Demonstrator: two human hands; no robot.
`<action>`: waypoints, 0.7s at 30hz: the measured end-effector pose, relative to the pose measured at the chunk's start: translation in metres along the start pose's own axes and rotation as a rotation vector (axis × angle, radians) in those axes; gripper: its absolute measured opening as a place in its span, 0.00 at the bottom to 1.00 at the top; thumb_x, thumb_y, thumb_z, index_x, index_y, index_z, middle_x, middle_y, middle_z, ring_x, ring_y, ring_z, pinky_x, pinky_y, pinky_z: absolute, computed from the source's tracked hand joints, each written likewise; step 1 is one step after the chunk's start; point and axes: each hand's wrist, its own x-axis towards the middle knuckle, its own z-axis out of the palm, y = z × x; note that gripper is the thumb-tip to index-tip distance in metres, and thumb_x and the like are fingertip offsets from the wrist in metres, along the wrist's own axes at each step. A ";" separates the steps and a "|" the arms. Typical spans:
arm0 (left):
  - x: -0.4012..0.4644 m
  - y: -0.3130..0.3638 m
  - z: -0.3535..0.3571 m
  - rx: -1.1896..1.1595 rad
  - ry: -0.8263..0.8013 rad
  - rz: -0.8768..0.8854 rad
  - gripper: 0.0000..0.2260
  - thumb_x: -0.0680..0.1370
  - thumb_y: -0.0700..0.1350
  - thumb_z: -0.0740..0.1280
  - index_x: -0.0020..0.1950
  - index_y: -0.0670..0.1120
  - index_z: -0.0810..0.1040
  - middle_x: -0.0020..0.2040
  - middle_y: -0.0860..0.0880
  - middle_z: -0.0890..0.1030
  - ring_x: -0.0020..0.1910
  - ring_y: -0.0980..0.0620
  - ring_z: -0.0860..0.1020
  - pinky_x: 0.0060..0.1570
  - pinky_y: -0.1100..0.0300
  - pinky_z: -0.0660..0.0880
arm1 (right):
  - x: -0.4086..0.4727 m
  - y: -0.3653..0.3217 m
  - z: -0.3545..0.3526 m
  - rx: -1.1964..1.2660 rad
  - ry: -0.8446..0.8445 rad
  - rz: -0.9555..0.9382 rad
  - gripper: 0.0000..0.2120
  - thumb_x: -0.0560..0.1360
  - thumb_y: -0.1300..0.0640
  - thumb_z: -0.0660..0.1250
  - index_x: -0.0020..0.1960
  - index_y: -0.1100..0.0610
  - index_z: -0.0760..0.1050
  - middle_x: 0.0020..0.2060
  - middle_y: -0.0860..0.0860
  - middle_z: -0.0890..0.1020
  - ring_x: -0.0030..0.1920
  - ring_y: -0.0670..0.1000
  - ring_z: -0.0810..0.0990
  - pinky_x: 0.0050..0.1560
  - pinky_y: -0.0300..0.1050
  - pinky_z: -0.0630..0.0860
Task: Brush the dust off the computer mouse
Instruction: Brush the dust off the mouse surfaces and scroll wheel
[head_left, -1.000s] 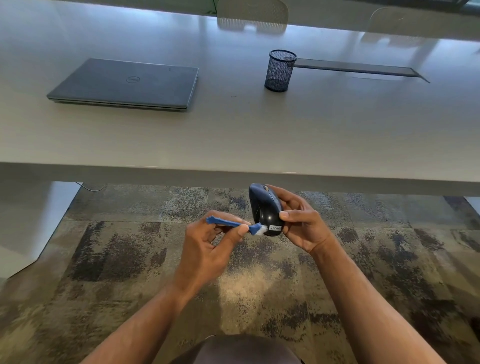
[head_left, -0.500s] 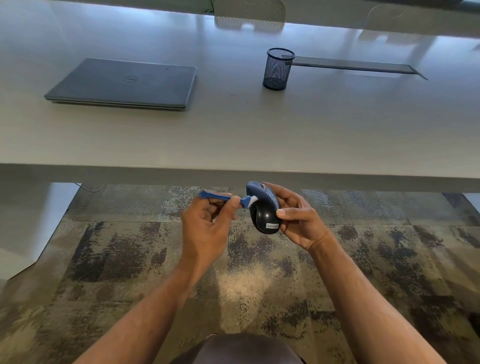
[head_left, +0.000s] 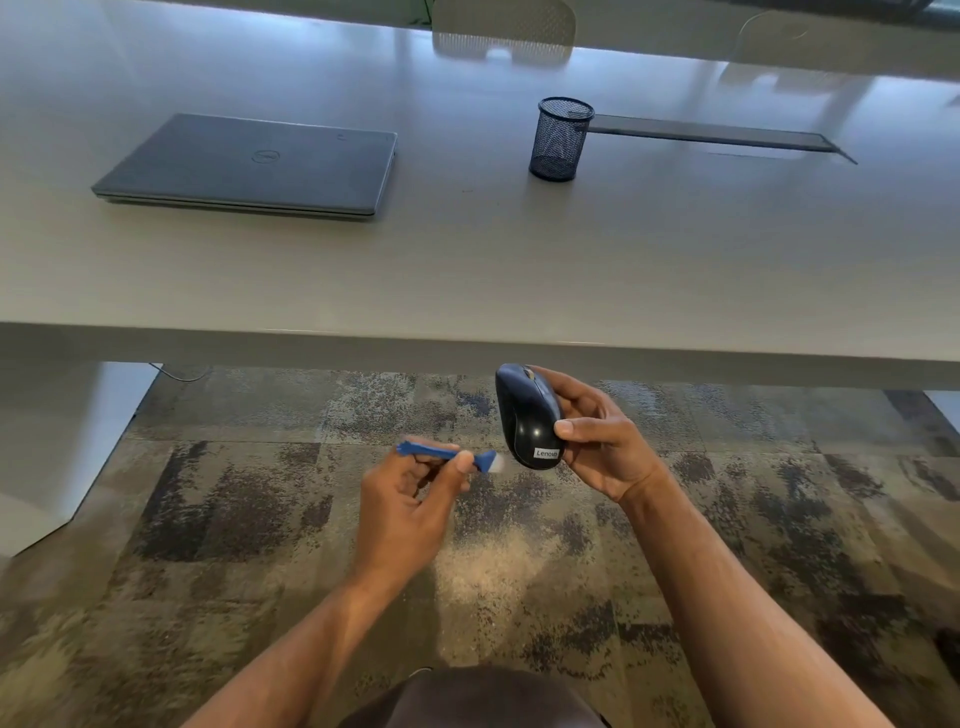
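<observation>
Two hands work below the near edge of the worktop (head_left: 467, 270), over the carpet (head_left: 208, 519). In the single head view, the right hand (head_left: 602, 447) grasps the mouse (head_left: 527, 415) at about 1 o'clock from picture centre, thumb on its near side, fingers curled round the far side, its nose tipped up toward 12 o'clock. The left hand (head_left: 410, 499) pinches the blue brush (head_left: 447, 457) by its handle; the pale bristles point toward 3 o'clock, just beside the mouse's lower end, whether touching I cannot tell. On the worktop lie a closed laptop (head_left: 249, 166) at 10 o'clock and a mesh cup (head_left: 561, 140) at 12. Judging by this, brushing is under way; dust is too fine to see, so what remains is unclear.
</observation>
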 end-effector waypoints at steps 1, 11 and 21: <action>0.003 0.004 -0.001 -0.006 0.024 0.026 0.04 0.74 0.44 0.69 0.47 0.46 0.80 0.36 0.47 0.84 0.36 0.53 0.83 0.39 0.65 0.78 | 0.000 0.000 0.001 -0.003 0.002 -0.001 0.41 0.61 0.64 0.75 0.73 0.65 0.68 0.62 0.60 0.80 0.58 0.58 0.81 0.55 0.49 0.82; 0.030 0.029 0.008 -0.069 0.114 0.079 0.02 0.74 0.44 0.70 0.45 0.48 0.78 0.36 0.47 0.83 0.35 0.50 0.83 0.38 0.62 0.79 | 0.004 0.004 0.008 -0.024 0.001 -0.003 0.45 0.60 0.62 0.78 0.74 0.66 0.65 0.62 0.61 0.79 0.57 0.58 0.81 0.55 0.50 0.82; 0.001 0.015 0.009 -0.006 -0.058 0.128 0.03 0.74 0.48 0.71 0.46 0.52 0.80 0.41 0.51 0.84 0.40 0.54 0.83 0.42 0.62 0.80 | 0.003 0.006 0.000 -0.022 0.040 -0.020 0.41 0.62 0.63 0.72 0.74 0.66 0.66 0.63 0.63 0.77 0.56 0.58 0.81 0.52 0.49 0.83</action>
